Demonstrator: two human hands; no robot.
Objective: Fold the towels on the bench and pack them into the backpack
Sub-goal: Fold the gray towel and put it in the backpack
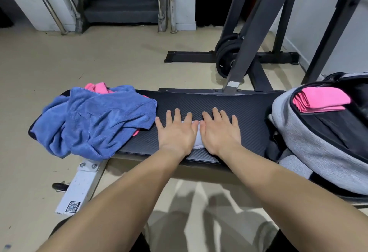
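My left hand (176, 132) and my right hand (220, 132) lie flat, side by side, fingers straight and spread, on the black padded bench (249, 108). Between and under them shows a strip of a small folded white towel (197, 139), mostly hidden by my palms. At the bench's left end lies a crumpled blue towel (99, 120), with a pink towel (96, 87) peeking out behind and beneath it. On the bench's right end stands an open grey backpack (310, 140) with a folded pink towel (320, 99) in its mouth.
A black weight rack (256, 38) with weight plates (229, 52) stands behind the bench. The bench's white leg (83, 184) reaches toward me at lower left. Beige floor surrounds the bench, and stairs with metal rails rise at the back.
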